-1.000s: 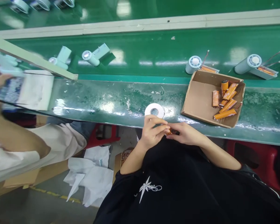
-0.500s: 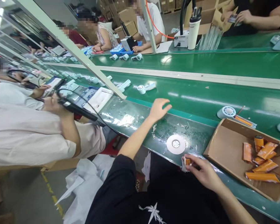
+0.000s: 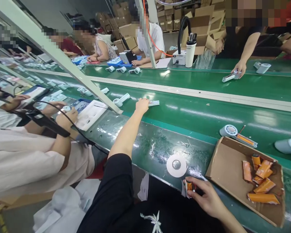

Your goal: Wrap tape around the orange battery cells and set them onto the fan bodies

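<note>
My left hand [image 3: 142, 106] is stretched out over the green belt, closed over the round head of a light blue handheld fan. The fan's handle [image 3: 154, 103] sticks out to the right of my fingers, while its head is hidden. Low in the middle, near the bench edge, my right hand [image 3: 203, 194] pinches an orange battery [image 3: 189, 185] with a whitish strip beside it. Just beyond that hand lies a roll of white tape [image 3: 176, 165] on the bench. To the right, a cardboard tray [image 3: 226, 158] holds several orange batteries [image 3: 263, 195].
Behind the tray, an opened fan [image 3: 229, 130] with an orange battery lies on the green belt [image 3: 196, 113]. A slanted metal post [image 3: 87, 82] rises at left. A co-worker's hands [image 3: 65, 115] work beside a white tray [image 3: 93, 113]. Across the belt, another person's hand [image 3: 240, 68] touches a fan.
My left hand has moved forward and left from above the bench edge onto a fan on the belt. My right hand keeps the battery. Across the belt, a co-worker has reached to a fan.
</note>
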Demonstrator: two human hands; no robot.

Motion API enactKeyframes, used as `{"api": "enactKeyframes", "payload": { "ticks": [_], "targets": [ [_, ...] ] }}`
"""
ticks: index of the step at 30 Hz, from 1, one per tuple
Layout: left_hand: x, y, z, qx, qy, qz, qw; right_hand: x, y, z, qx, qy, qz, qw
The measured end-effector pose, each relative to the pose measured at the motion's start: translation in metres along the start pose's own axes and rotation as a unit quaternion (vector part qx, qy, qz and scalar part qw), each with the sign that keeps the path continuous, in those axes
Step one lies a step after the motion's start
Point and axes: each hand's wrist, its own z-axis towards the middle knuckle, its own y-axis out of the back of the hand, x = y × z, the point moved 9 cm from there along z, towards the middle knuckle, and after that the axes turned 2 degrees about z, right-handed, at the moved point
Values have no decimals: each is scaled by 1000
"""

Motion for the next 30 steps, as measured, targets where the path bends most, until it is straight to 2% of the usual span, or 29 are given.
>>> {"api": "enactKeyframes", "payload": {
  "ticks": [3, 5, 8, 11, 13, 15, 18, 21, 24, 26, 28, 30],
  "targets": [
    [-45, 1, -14, 1, -81, 2, 997, -1, -4, 0, 4, -2, 14, 1000],
    [-93, -3, -34, 2, -159, 0, 987, -2, -5, 2, 1, -1, 22, 1000],
    [-179, -11, -74, 1, -277, -8, 961, 3, -2, 4, -13, 19, 23, 999],
    [-247, -18, -106, 0, -351, -21, 936, 22, 13, -1, -43, 59, 7, 997],
    [-273, -20, -115, 4, -364, -28, 931, 44, 27, -9, -54, 89, -10, 995],
    [-282, -21, -116, 13, -355, -37, 934, 73, 45, -19, -60, 123, -17, 990],
    [-280, -20, -107, 35, -329, -62, 942, 118, 78, -24, -73, 187, -14, 980],
    [-277, -17, -98, 66, -317, -98, 941, 140, 114, 3, -99, 194, -43, 975],
    [-277, -13, -92, 85, -300, -131, 941, 121, 153, 66, -139, 91, -67, 984],
    [-278, -11, -91, 82, -284, -146, 944, 104, 170, 113, -133, 42, -94, 986],
    [-278, -9, -92, 75, -269, -154, 948, 86, 178, 155, -120, -2, -151, 981],
    [-280, -9, -94, 70, -259, -157, 951, 68, 178, 183, -101, -56, -223, 968]
  ]
}}
